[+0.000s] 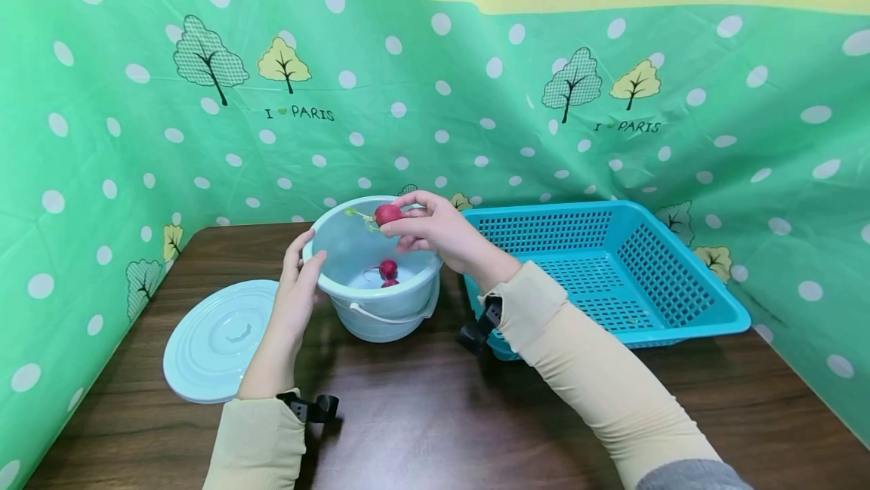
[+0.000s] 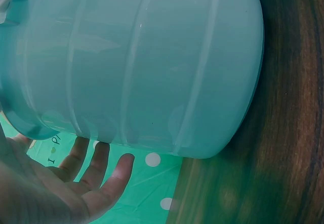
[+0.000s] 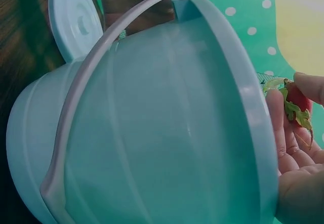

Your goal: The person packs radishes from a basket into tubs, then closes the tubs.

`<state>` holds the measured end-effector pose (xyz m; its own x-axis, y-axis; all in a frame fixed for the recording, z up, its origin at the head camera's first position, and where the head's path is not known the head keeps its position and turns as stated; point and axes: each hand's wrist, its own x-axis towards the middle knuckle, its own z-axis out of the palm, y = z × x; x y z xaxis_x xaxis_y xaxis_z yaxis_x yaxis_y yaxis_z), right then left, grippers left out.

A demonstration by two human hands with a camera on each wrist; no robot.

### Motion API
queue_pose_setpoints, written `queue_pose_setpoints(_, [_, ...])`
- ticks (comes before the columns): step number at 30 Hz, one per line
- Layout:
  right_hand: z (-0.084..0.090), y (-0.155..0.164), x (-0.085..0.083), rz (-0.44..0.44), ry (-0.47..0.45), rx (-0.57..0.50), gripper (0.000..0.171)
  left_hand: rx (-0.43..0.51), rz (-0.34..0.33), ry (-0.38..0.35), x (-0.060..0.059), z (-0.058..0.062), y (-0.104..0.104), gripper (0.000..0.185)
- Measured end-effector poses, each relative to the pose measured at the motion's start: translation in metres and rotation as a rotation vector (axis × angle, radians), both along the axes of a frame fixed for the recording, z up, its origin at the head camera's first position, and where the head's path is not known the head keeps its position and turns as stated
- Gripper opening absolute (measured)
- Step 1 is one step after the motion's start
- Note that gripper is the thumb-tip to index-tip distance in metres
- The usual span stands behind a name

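It looked like a makeshift recording corner rather than a kitchen: a green polka-dot cloth (image 1: 435, 120) printed with trees hung behind and beside a dark wooden table (image 1: 435, 414).

On the worktop (image 1: 421, 414) the bucket (image 1: 374, 309) stands between the lid (image 1: 217, 343) at its left and the basket (image 1: 612, 271) at its right, with radishes (image 1: 388, 269) inside.

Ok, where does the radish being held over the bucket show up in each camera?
Head: held radish sits centre frame, pinched by the right hand above the bucket rim.
Left wrist: not in view; only the bucket wall and left hand.
Right wrist: far right edge, between fingertips.
Shared landmark: the pale blue bucket.
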<state>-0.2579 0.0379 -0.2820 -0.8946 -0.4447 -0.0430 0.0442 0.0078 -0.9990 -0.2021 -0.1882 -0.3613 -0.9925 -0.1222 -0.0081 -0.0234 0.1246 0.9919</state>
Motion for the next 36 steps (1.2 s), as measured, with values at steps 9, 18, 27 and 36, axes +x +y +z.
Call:
queue_pose_setpoints(9, [-0.0025,-0.0037,-0.0041,-0.002,0.014,0.072,0.029,0.000,-0.001,-0.004,0.0001,0.0006,0.0007,0.054])
queue_pose_setpoints(18, [-0.0069,-0.0051,-0.0042,0.025,0.090,0.179,0.032,0.005,-0.005,-0.003,0.0006,0.0006,0.0002,0.055])
queue_pose_setpoints(27, [-0.0080,-0.0052,-0.0025,0.038,0.118,0.202,0.034,0.007,-0.007,-0.002,0.0014,0.0006,0.0006,0.055])
queue_pose_setpoints(36, [-0.0096,-0.0044,-0.0029,0.042,0.126,0.217,0.036,0.002,-0.002,0.000,0.0004,0.0006,0.0007,0.054])
